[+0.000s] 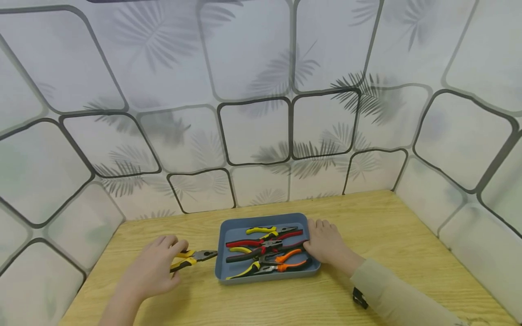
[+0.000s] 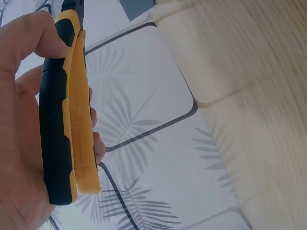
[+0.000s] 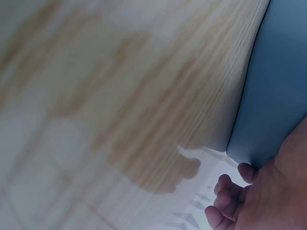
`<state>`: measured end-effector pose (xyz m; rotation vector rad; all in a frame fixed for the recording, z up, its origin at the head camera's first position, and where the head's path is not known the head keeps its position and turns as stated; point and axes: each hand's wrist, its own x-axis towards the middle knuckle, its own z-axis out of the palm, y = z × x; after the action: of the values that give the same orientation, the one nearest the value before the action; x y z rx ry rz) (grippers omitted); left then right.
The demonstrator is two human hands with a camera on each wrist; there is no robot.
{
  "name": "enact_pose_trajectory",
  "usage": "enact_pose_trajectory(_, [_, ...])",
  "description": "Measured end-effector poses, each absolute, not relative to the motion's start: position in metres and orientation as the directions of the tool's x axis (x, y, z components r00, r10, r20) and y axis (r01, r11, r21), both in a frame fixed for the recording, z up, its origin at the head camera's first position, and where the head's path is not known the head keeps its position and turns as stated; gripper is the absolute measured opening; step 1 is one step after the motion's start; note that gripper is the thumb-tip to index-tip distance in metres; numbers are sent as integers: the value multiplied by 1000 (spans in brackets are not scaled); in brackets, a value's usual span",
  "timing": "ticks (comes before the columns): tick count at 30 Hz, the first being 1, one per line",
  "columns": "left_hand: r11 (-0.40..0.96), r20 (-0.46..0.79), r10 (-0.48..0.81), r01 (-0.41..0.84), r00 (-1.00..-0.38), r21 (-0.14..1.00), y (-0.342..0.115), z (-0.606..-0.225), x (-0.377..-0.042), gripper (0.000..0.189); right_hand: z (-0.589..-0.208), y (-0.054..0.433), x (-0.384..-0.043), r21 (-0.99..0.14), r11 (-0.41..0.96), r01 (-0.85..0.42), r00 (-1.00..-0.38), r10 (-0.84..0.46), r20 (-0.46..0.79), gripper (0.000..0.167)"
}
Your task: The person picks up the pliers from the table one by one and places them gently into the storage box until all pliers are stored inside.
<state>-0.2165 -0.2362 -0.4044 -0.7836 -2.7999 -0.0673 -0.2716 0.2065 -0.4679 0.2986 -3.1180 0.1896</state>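
Note:
My left hand point(image 1: 157, 267) holds combination pliers point(image 1: 195, 257) with yellow-and-black handles, to the left of the tray. Their jaws point right, close to the tray's left wall. In the left wrist view, the thumb and fingers wrap the handles point(image 2: 60, 129), which lie nearly together. At the right end of the blue-grey tray point(image 1: 269, 280), my right hand point(image 1: 326, 240) grips the rim, its thumb at the inner edge. Inside lie several pliers: yellow-black long-nose pliers point(image 1: 287, 229), red-handled pliers point(image 1: 248, 243) and orange-handled pliers point(image 1: 291, 267), overlapping one another.
The tray stands on a light wooden table point(image 1: 367, 213). Patterned wall covering point(image 1: 257, 131) rises behind and at both sides. A small black object point(image 1: 360, 298) lies beside the right sleeve point(image 1: 391, 290), partly hidden by it.

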Motion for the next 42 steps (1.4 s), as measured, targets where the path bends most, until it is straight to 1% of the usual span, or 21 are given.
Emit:
enact_pose_trajectory(7, [859,224,499,512,-837,0,-230,-405,-219,50,-468,208,-270,-105,972,-210,-978,-208,32,46])
enact_pose_trajectory(20, [831,252,534,556,-807,20,-221,-408,-225,52,-469,208,-271,-105,972,-211,-977,-209,31,47])
enact_pose_trajectory(26, [820,267,551,572,-790,1,-218,-411,-229,54,-468,208,-270,-111,971,-212,-977,-210,38,48])
enact_pose_trajectory(35, [791,290,589,612,-754,-14,-208,-413,-234,51,-468,208,-270,-108,970,-217,-976,-213,52,47])
enact_pose_trajectory(42, [790,283,587,613,-759,5,-201,-416,-238,52,-469,208,-272,-91,973,-211,-978,-209,31,48])
